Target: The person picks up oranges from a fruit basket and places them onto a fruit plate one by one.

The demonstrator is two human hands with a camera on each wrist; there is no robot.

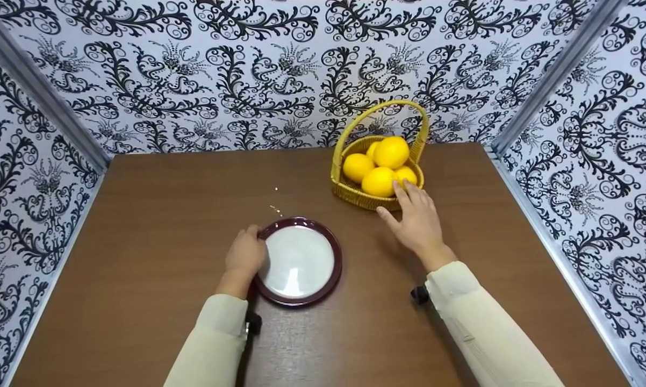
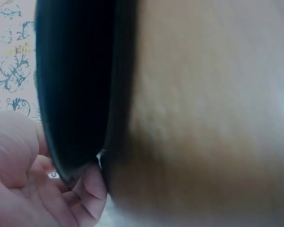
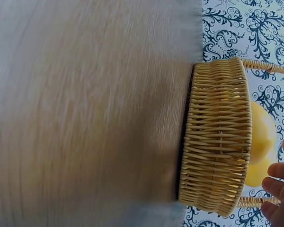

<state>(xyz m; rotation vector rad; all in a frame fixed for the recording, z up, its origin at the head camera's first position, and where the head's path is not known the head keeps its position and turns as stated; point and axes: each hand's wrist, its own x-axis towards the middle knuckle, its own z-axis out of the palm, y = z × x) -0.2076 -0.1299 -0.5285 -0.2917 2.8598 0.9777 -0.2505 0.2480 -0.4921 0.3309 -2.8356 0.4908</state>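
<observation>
A round plate (image 1: 301, 260) with a white centre and a dark red rim is near the middle of the table. My left hand (image 1: 246, 252) grips its left edge. In the left wrist view, my fingers (image 2: 93, 187) curl at the edge of the dark plate (image 2: 75, 85). My right hand (image 1: 418, 226) reaches over the front of a yellow woven basket (image 1: 355, 198), fingers spread at the round yellow fruits (image 1: 379, 181), which look like oranges. The right wrist view has the wicker basket (image 3: 215, 137) side-on, with my right fingers (image 3: 276, 187) beside the fruit (image 3: 261, 132); no grip shows.
The brown wooden table (image 1: 156, 226) is enclosed by walls with a black-and-white scroll pattern (image 1: 291, 70). The basket stands near the back wall, its tall handle (image 1: 382, 103) arching upward. Bright specks of light (image 1: 276, 209) lie behind the plate.
</observation>
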